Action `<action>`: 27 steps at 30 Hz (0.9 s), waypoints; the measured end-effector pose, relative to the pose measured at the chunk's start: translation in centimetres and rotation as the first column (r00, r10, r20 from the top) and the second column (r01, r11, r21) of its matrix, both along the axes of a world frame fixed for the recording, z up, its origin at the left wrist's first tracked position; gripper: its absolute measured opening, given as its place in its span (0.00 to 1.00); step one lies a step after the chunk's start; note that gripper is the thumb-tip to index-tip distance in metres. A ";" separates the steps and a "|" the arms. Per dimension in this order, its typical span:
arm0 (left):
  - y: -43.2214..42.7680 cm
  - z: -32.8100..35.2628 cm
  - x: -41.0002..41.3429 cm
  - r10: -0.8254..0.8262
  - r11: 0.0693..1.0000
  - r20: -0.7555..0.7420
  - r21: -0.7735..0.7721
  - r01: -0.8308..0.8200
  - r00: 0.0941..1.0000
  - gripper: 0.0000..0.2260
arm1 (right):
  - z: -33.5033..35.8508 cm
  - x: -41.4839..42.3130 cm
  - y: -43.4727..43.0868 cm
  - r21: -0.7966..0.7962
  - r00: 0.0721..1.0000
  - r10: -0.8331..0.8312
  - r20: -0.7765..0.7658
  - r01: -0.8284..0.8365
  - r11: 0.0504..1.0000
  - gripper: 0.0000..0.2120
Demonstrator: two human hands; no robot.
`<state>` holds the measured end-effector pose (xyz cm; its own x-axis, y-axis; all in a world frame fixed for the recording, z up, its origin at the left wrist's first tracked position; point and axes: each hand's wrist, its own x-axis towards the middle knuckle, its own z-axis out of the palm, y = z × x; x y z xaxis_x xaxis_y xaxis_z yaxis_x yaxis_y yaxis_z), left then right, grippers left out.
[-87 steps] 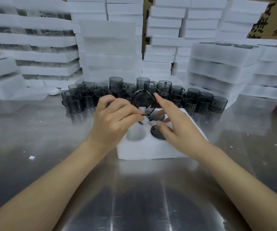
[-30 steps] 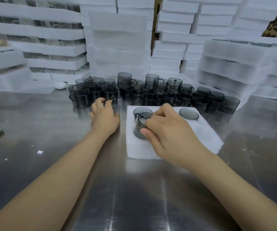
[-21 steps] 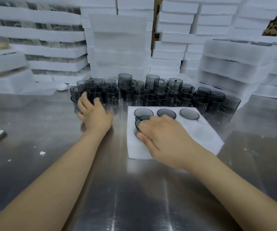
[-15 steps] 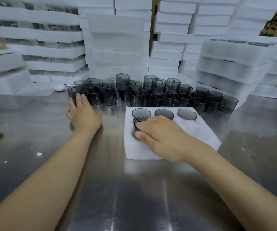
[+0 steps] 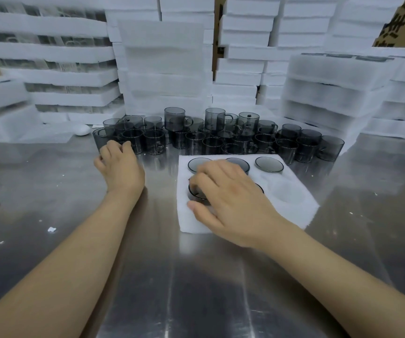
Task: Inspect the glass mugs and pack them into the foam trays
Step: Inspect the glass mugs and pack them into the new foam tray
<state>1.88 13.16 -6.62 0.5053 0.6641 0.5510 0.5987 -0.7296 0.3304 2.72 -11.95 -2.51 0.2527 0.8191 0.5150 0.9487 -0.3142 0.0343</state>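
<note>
On the foam tray (image 5: 294, 211), the right hand (image 5: 230, 203) lies fingers spread and fairly flat over a mug (image 5: 196, 192) seated in the front-left pocket. Three mugs fill the back row; the front-right pocket (image 5: 286, 193) sits bare. Over at the loose mugs (image 5: 221, 137) on the steel table (image 5: 172, 276), the left hand (image 5: 121, 164) curls onto one, grip unclear.

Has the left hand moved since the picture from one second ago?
Yes. The left hand has moved left along the front row of loose mugs, away from the foam tray, to the leftmost mugs.
</note>
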 end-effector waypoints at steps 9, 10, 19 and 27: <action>-3.4 2.6 -1.1 -0.196 0.969 0.252 0.195 0.149 0.948 0.24 | -0.1 0.6 0.4 -0.365 0.998 -0.052 0.038 0.062 0.929 0.43; -4.2 3.2 -1.3 -0.263 0.953 0.290 0.229 0.200 0.920 0.22 | 0.0 0.6 0.5 -0.369 0.999 -0.046 0.014 0.048 0.928 0.43; -8.7 5.6 -2.6 -0.638 0.769 0.416 0.395 0.503 0.648 0.18 | 1.0 2.1 -1.6 0.554 0.602 0.335 -0.724 0.220 0.803 0.17; -9.4 4.9 -2.7 -0.851 0.238 -0.032 0.866 0.440 0.524 0.07 | 1.2 3.3 -2.5 0.440 0.833 0.141 -0.535 0.132 0.888 0.35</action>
